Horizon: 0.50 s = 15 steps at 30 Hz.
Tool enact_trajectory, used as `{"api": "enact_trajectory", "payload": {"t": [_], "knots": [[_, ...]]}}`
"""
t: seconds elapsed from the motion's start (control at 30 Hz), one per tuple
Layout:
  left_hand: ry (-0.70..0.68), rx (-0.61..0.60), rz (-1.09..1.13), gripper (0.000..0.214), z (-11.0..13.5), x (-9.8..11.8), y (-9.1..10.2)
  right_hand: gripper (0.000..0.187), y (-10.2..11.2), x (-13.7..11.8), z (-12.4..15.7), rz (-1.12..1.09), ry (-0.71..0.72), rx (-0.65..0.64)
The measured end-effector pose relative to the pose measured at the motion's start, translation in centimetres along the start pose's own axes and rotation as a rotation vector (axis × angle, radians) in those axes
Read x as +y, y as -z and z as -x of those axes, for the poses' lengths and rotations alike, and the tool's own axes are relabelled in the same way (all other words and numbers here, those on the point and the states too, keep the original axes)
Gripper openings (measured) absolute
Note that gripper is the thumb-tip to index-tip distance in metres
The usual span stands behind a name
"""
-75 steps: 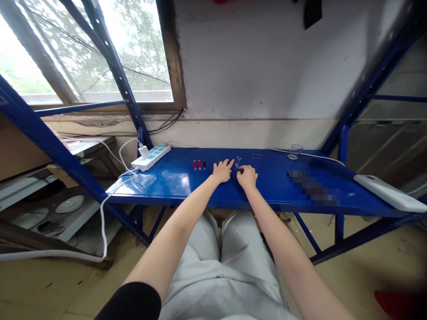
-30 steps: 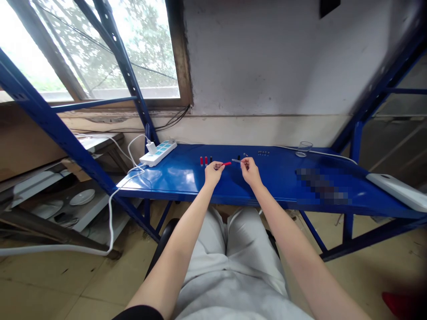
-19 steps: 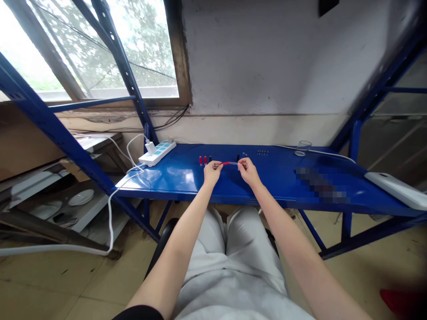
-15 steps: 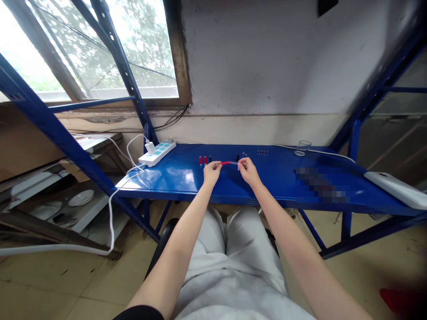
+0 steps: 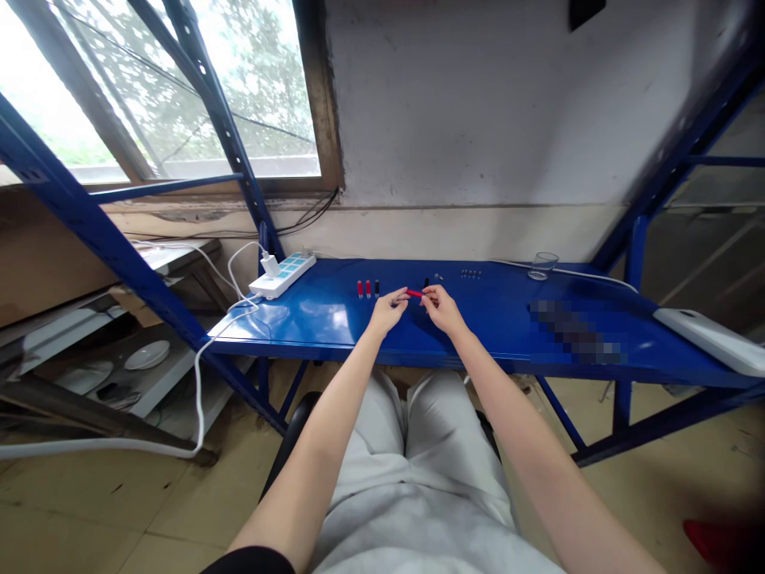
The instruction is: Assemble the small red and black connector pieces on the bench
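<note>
Together, left hand (image 5: 387, 310) and right hand (image 5: 442, 307) pinching small red piece (image 5: 414, 293), no legible writing.

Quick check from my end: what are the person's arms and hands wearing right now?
Both hands, the left hand and the right hand, are bare: no gloves, rings or watch show. Both forearms are uncovered. A black sleeve edge shows on the left upper arm; the right arm shows no sleeve in view.

Daylight floods in through the window (image 5: 179, 88) at upper left, glaring off the blue shelf (image 5: 323, 319); wide-angle distortion bends the edges, and one patch is pixelated.
</note>
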<state>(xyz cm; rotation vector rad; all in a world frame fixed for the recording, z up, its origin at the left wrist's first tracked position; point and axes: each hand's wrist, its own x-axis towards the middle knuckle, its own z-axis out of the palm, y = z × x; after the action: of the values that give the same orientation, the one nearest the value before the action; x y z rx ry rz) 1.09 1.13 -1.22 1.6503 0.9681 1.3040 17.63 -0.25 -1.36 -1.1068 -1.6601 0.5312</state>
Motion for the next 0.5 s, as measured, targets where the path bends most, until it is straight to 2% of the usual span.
{"api": "enact_trajectory", "payload": {"t": [0.5], "knots": [[-0.040,-0.039,-0.024,0.049,0.41,0.74,0.11,0.022,-0.11,-0.35,0.11,0.048,0.041,-0.064]]}}
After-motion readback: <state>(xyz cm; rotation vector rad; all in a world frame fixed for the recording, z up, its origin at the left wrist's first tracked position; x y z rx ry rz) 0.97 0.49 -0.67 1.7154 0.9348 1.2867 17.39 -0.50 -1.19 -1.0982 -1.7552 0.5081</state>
